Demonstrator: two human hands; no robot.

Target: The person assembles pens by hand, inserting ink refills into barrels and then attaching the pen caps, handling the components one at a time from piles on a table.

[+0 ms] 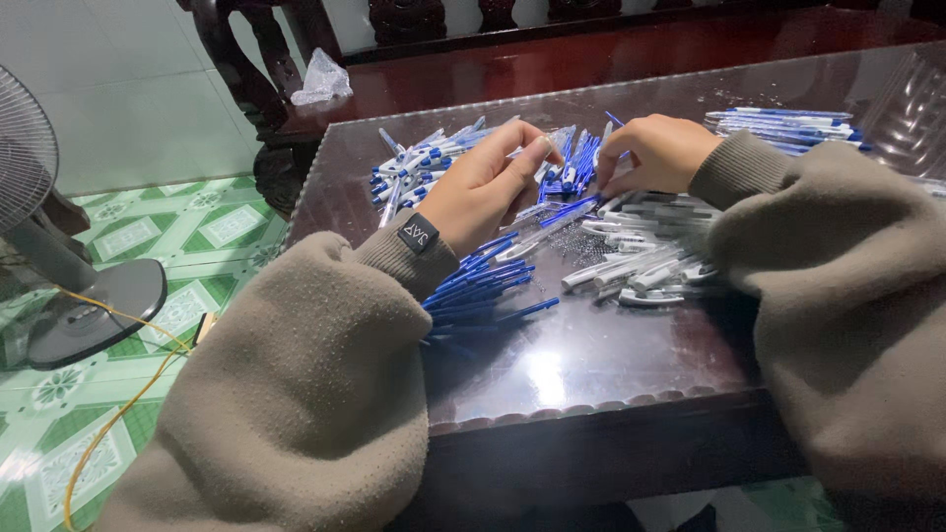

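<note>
Two hands work over a dark glass-covered tabletop [591, 355] strewn with pen parts in four loose heaps. The left hand [485, 187] is curled, fingertips pinched together on a small clear-and-white pen part [545, 148] held just above the middle of the spread. The right hand [658, 153] is bent over beside it, fingers pressed down among the blue-and-white pens [574, 166] standing between the two hands (whether it actually grips one, I cannot tell).

The heaps: one of blue-and-white pens [419, 163] behind the left hand, one of blue refills [483, 286] below the left wrist, one of white barrels [645, 256] under the right wrist, and one of finished pens [788, 126] at the far right. Each holds too many pieces, overlapping, for an exact count.

Both arms wear beige fleece sleeves [305, 394]. On the green-patterned floor at left stands one fan [59, 266] with one yellow cable [118, 414]. One crumpled clear plastic bag [320, 79] lies on the wooden bench beyond.
</note>
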